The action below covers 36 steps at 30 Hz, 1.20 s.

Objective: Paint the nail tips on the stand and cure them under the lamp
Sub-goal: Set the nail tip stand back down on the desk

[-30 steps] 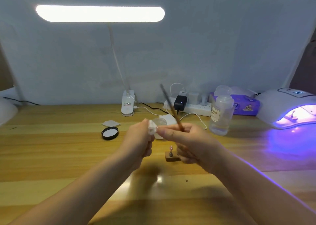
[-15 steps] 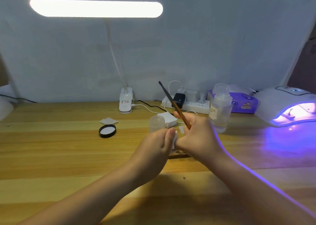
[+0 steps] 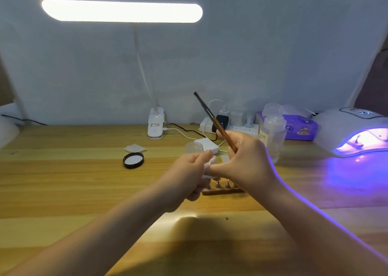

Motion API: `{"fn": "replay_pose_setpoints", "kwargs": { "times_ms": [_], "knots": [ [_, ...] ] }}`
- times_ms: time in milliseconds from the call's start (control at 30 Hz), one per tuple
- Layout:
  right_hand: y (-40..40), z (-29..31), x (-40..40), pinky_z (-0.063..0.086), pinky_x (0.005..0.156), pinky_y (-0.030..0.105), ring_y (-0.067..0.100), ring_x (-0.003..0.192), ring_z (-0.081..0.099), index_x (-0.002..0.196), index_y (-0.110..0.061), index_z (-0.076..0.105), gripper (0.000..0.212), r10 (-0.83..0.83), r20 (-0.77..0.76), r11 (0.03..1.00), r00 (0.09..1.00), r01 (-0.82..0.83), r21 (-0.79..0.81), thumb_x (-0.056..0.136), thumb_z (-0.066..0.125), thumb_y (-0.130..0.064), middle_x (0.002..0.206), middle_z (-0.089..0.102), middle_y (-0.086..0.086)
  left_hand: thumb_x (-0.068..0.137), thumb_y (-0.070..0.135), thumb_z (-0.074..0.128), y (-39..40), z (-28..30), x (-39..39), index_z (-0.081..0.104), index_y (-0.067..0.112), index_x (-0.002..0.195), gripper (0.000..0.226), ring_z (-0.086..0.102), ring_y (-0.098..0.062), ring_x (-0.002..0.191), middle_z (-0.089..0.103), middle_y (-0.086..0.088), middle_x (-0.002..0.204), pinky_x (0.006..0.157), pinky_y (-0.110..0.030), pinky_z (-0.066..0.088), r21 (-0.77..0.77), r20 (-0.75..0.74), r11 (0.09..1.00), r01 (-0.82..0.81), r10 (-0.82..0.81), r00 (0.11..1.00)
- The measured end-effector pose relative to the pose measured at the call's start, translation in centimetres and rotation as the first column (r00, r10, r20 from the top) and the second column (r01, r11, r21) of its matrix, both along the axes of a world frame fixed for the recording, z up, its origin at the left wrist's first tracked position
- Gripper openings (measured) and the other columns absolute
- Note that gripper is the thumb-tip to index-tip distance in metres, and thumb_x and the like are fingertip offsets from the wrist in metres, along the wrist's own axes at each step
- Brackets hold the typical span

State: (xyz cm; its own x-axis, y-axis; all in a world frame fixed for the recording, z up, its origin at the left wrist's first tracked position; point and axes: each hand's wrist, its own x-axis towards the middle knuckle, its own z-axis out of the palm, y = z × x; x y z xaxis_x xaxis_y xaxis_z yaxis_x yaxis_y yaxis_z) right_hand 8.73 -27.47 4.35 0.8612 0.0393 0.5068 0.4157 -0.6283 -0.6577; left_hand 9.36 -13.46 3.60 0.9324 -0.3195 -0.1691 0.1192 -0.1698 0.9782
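Wooden table (image 3: 63, 181) holds the nail stand (image 3: 223, 190) under both hands. Right hand (image 3: 249, 162) grips the brush (image 3: 214, 120); left hand (image 3: 189, 175) pinches a white wipe (image 3: 210, 167), probably for cleaning its tip.

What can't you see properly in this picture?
All in the head view:
- Brush tip: hidden between the right hand and the white pad that the left hand pinches.
- Nail tips on the stand: mostly behind both hands, too small to count.
- Curing lamp: cut off by the right edge.
- Bottle label: too blurred to read.
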Motion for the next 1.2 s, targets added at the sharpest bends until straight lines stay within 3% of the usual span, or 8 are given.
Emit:
{"fn": "replay_pose_setpoints", "kwargs": {
  "times_ms": [167,300,467,633,733,867,1067,1200],
  "knots": [
    [-0.2,-0.2,1.0,0.039,0.049,0.011,-0.001,0.062,0.052,0.128,-0.02,0.054,0.079,0.037,-0.281,0.988,0.959,0.007,0.153,0.058,0.088,-0.034,0.068,0.056,-0.016,0.1,0.047,0.021,0.5,-0.7,0.5,0.059,0.019,0.082,0.051,0.055,-0.006,0.058,0.057,0.005,0.068,0.055,-0.021,0.046,0.399,0.78,0.863,-0.309,-0.142,0.609],
    [-0.8,0.1,1.1,0.042,0.061,0.022,0.009,0.084,0.055,0.13,-0.021,0.051,0.085,0.074,-0.394,0.977,0.916,0.012,0.213,0.055,0.086,-0.043,0.09,0.059,-0.008,0.101,0.032,0.032,1.3,-1.4,1.5,0.059,0.012,0.078,0.04,0.047,-0.012,0.046,0.052,0.004,0.059,0.04,-0.028,0.04,0.286,0.954,0.785,-0.55,-0.177,0.244],
    [-1.8,0.7,1.1,0.041,0.05,0.02,0.004,0.065,0.049,0.116,-0.027,0.053,0.062,0.042,-0.438,0.973,0.898,0.064,0.224,0.066,0.077,-0.053,0.087,0.058,-0.008,0.101,0.046,0.024,5.1,-1.8,6.4,0.049,0.016,0.082,0.043,0.049,-0.018,0.064,0.053,0.002,0.072,0.055,-0.023,0.033,0.181,0.87,0.758,-0.627,0.174,0.462],
    [-2.0,1.2,1.3,0.035,0.045,0.022,0.01,0.053,0.041,0.103,-0.02,0.056,0.027,0.084,-0.507,0.958,0.858,0.07,0.276,0.089,0.059,-0.043,0.063,0.045,-0.004,0.101,0.049,0.021,6.8,-4.8,8.6,0.049,0.018,0.13,0.051,0.041,-0.031,0.127,0.057,-0.008,0.132,0.099,-0.044,0.027,0.681,0.624,0.504,-0.531,-0.02,0.781],
    [-1.9,1.7,1.4,0.03,0.041,0.023,0.01,0.045,0.033,0.1,-0.013,0.057,0.016,0.13,-0.546,0.919,0.828,0.105,0.379,0.098,0.047,-0.025,0.053,0.04,-0.002,0.103,0.035,0.035,6.9,-4.7,7.9,0.048,0.015,0.137,0.043,0.045,-0.032,0.124,0.057,-0.008,0.131,0.099,-0.044,0.03,0.553,0.769,0.516,-0.654,-0.014,0.639],
    [-1.0,1.8,1.2,0.033,0.042,0.024,0.012,0.048,0.036,0.104,-0.013,0.057,0.016,0.087,-0.581,0.941,0.809,0.125,0.315,0.1,0.042,-0.016,0.058,0.042,0.002,0.091,0.006,0.063,5.3,-2.1,4.5,0.055,0.009,0.133,0.043,0.058,-0.014,0.071,0.064,0.003,0.093,0.064,-0.018,0.044,0.239,0.946,0.8,-0.55,-0.064,0.319],
    [0.5,1.2,-0.9,0.04,0.042,0.017,0.003,0.04,0.054,0.088,-0.023,0.056,0.011,0.112,-0.426,0.993,0.898,-0.083,0.086,0.096,0.049,-0.019,0.057,0.061,-0.001,0.093,0.013,0.06,1.4,-2.2,0.5,0.014,0.05,0.141,0.076,0.048,0.015,0.075,0.05,0.023,0.107,0.063,-0.005,0.039,0.456,0.848,0.837,-0.304,-0.305,0.433],
    [1.0,1.8,-1.8,0.05,0.046,0.019,0.009,0.049,0.065,0.084,-0.027,0.058,0.008,0.177,-0.434,0.983,0.883,-0.181,0.031,0.092,0.058,-0.027,0.062,0.069,0.001,0.089,0.006,0.063,1.4,-3.3,0.7,0.019,0.045,0.14,0.078,0.046,0.022,0.088,0.046,0.023,0.114,0.072,-0.002,0.04,0.392,0.839,0.887,-0.244,-0.236,0.491]
  ]
}}
